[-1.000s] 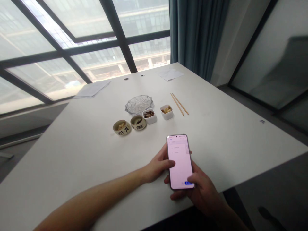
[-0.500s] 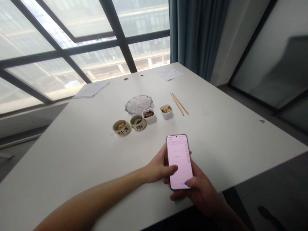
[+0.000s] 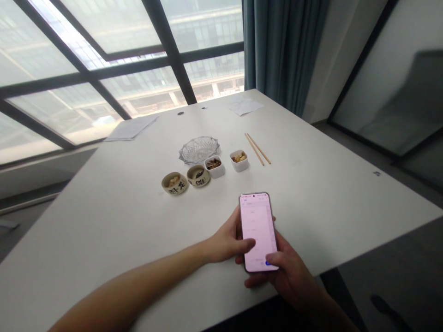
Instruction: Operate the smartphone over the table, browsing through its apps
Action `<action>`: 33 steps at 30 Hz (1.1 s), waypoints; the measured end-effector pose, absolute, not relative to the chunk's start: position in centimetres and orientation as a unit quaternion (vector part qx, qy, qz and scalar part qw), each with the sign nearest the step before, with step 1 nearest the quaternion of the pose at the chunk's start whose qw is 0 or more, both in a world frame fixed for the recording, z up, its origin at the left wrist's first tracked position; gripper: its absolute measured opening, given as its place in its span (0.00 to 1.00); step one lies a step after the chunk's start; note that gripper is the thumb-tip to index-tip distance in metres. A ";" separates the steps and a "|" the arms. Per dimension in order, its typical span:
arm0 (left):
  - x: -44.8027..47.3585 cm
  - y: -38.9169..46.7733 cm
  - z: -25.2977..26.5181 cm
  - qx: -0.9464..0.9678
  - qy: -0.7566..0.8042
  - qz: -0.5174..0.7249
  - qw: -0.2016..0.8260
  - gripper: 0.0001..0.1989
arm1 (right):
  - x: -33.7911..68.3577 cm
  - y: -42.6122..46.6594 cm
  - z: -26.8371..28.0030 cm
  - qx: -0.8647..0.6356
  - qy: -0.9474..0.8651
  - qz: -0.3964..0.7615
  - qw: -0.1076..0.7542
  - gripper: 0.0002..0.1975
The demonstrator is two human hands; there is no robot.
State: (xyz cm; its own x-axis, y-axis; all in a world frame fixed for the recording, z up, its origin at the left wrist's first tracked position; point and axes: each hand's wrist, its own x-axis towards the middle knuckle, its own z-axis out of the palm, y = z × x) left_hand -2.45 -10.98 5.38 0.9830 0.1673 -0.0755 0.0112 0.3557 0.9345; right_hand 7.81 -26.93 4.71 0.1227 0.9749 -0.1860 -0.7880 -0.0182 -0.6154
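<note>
A smartphone (image 3: 256,226) with a lit, pale pink screen is held upright between both hands over the table's near edge. My left hand (image 3: 230,242) grips its left side, the thumb lying across the screen. My right hand (image 3: 289,267) wraps its lower right corner, thumb tip by a blue spot low on the screen. Beyond the phone stand two beige bowls with dark characters, a left one (image 3: 174,188) and a right one (image 3: 199,180), plus two white cups, one with brown bits (image 3: 216,171) and one with yellowish pieces (image 3: 240,165).
Behind the bowls sits a clear glass dish (image 3: 200,148). A pair of chopsticks (image 3: 258,149) lies right of the cups. Papers rest at the far left (image 3: 131,128) and far right (image 3: 245,106) of the white table (image 3: 339,184). Windows and a blue curtain (image 3: 284,55) stand behind.
The text lines on the phone screen have changed. My right thumb has shifted up very slightly; both hands still hold the phone in the same place.
</note>
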 end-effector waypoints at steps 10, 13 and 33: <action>-2.4 -10.9 5.3 0.533 0.090 0.060 0.839 0.32 | 7.8 -26.9 4.8 -0.305 -0.160 0.642 0.685 0.36; -2.4 -11.0 5.3 0.527 0.102 0.069 0.841 0.33 | 7.9 -26.9 4.9 -0.305 -0.161 0.640 0.686 0.36; -2.4 -10.8 5.1 0.545 0.060 0.048 0.835 0.37 | 7.8 -27.0 4.8 -0.302 -0.167 0.639 0.687 0.37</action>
